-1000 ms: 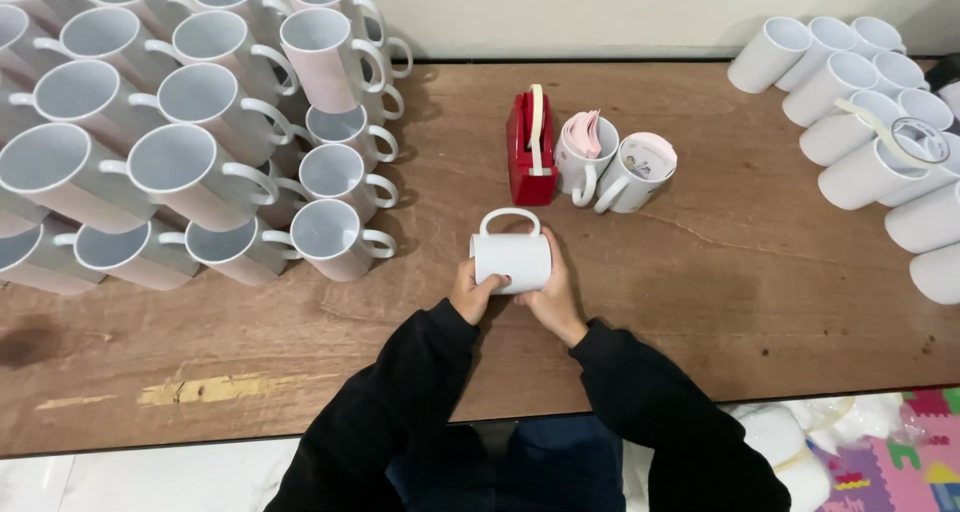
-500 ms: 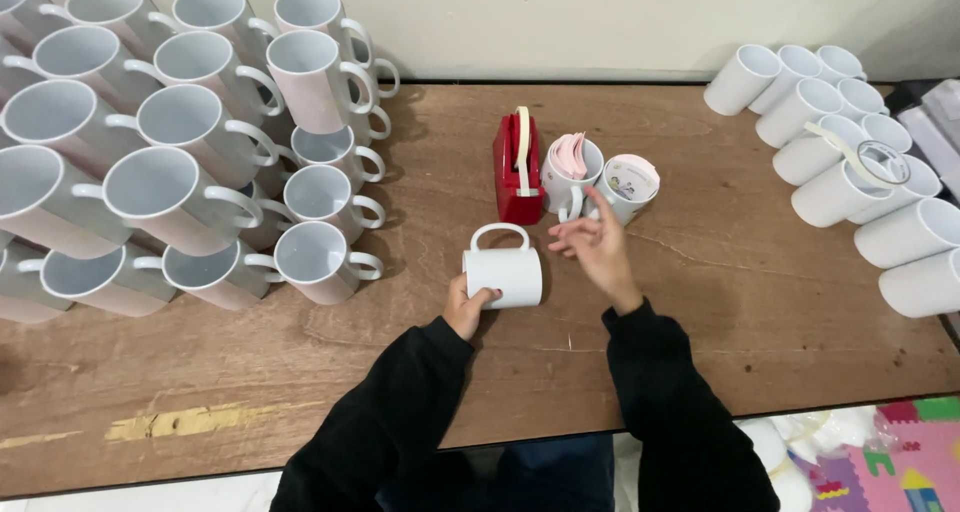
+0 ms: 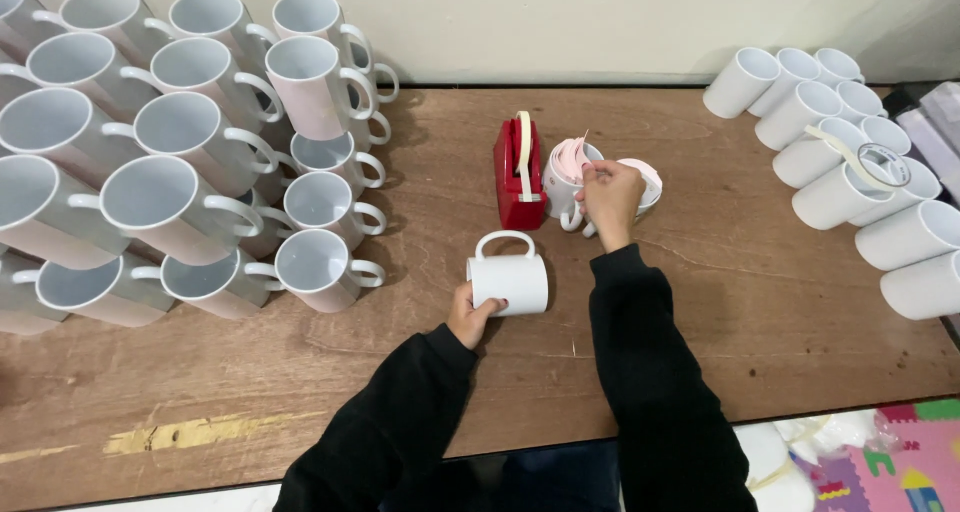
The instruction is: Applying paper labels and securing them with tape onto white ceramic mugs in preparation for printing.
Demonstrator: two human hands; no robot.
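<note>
A plain white mug [image 3: 508,280] lies on its side on the wooden table [image 3: 700,302], handle facing away from me. My left hand [image 3: 472,314] grips its near left end. My right hand [image 3: 608,200] is stretched forward over a white mug stuffed with pink paper sheets [image 3: 565,172], fingertips pinching at a sheet's edge. A second mug with pink sheets [image 3: 645,177] lies just right of that hand. A red tape dispenser [image 3: 520,172] stands left of those mugs.
Stacked rows of white mugs lying on their sides [image 3: 170,172] fill the table's left. Another pile of white mugs [image 3: 850,162] sits at the right, with a roll of tape [image 3: 880,162] on top. A colourful foam mat [image 3: 890,462] shows below the table edge.
My right hand has left the lying mug and reached forward to the mug holding pink sheets. My left hand stays on the lying mug.
</note>
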